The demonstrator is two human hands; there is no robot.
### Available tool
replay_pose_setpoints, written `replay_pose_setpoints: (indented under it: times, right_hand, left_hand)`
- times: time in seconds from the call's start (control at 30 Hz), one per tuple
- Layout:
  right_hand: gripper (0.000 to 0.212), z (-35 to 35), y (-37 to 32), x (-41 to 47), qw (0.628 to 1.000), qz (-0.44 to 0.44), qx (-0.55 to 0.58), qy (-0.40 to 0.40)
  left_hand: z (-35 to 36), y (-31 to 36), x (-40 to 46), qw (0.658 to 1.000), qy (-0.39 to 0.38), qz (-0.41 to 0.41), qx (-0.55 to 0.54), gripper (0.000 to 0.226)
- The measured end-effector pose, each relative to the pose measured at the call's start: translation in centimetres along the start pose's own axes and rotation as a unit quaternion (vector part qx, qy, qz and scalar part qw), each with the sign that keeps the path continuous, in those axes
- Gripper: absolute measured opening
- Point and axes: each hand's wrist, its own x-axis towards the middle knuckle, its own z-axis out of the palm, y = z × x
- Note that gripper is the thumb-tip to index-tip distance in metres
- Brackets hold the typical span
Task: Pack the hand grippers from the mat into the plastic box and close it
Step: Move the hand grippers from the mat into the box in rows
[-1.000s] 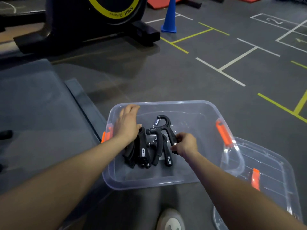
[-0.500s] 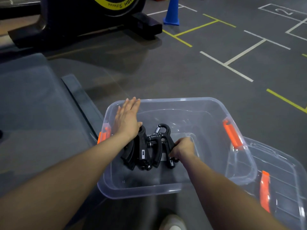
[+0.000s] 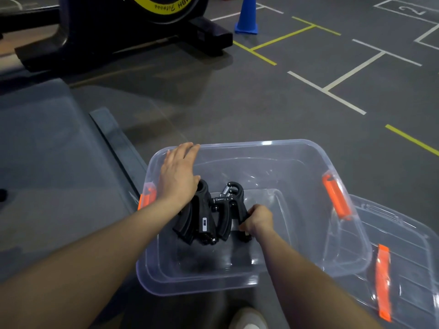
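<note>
A clear plastic box [image 3: 344, 236] with orange latches stands open on the grey floor. Inside, at its left half, several black hand grippers [image 3: 209, 217] lie packed side by side. My left hand [image 3: 178, 176] rests flat with fingers extended over the leftmost grippers and the box's back left rim. My right hand [image 3: 257, 220] is closed around the handle of the rightmost gripper, low in the box. The clear lid [image 3: 408, 269] with an orange latch lies on the floor to the right, partly under the box.
A dark grey mat [image 3: 47, 162] lies to the left of the box. An exercise machine [image 3: 123, 24] stands at the back left and a blue cone [image 3: 247, 17] behind it. White and yellow lines mark the floor. A shoe tip [image 3: 247, 319] shows at the bottom edge.
My right hand has pushed the rightmost gripper down and left against the others. My left hand flattened and shifted slightly toward the back rim. The camera moved closer.
</note>
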Motion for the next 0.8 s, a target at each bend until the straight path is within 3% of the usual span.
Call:
replay_pose_setpoints:
  times: [0.23, 0.4, 0.53, 0.8]
  right_hand:
    - [0.022, -0.3, 0.0, 0.4, 1.000, 0.004, 0.014, -0.005]
    - [0.037, -0.9, -0.4, -0.1, 0.996, -0.014, 0.090, -0.005]
    - [0.042, -2.2, -2.2, -0.9, 0.991, -0.071, 0.112, 0.009]
    - [0.050, -4.2, -11.5, -7.5, 0.975, -0.211, 0.065, 0.009]
  left_hand:
    - [-0.4, 0.0, 0.0, 1.000, -0.020, 0.007, 0.020, 0.075]
    - [-0.7, 0.0, 0.1, 0.997, -0.068, 0.011, 0.032, 0.079]
    - [-1.8, -0.4, 0.4, 0.995, -0.090, 0.007, 0.036, 0.076]
    - [-9.3, -3.1, -1.0, 0.994, -0.045, -0.090, -0.043, 0.057]
